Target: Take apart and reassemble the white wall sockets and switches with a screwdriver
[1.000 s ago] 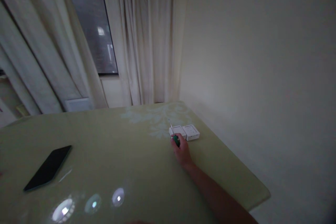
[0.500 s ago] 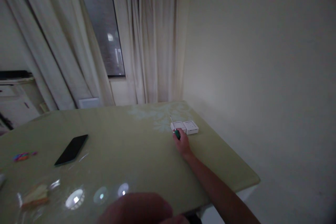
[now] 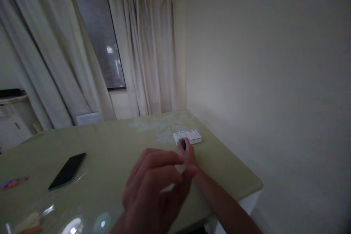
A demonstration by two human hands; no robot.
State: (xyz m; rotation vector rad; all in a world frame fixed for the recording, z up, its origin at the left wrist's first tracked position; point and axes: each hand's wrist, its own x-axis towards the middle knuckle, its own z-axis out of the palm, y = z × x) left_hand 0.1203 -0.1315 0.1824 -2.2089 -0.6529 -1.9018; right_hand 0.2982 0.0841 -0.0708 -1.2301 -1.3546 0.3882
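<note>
My right hand [image 3: 188, 153] reaches far across the green table [image 3: 115, 146] and is closed round a green-handled screwdriver [image 3: 182, 143] whose thin metal shaft points up and away. The tip is at the nearer of two white square wall-switch plates [image 3: 193, 136] lying side by side near the table's far right corner. My left hand [image 3: 153, 190] is raised close to the camera, blurred, fingers apart and slightly curled, holding nothing.
A black phone [image 3: 67, 170] lies flat on the left of the table. Small colourful items [image 3: 12, 182] and a pale object [image 3: 27, 222] sit at the left edge. Curtains [image 3: 142, 44] and a dark window [image 3: 100, 40] stand behind; a bare wall on the right.
My left hand has risen from the bottom edge into the middle of the view. The right hand stays on the screwdriver at the switch plates. The camera has shifted slightly.
</note>
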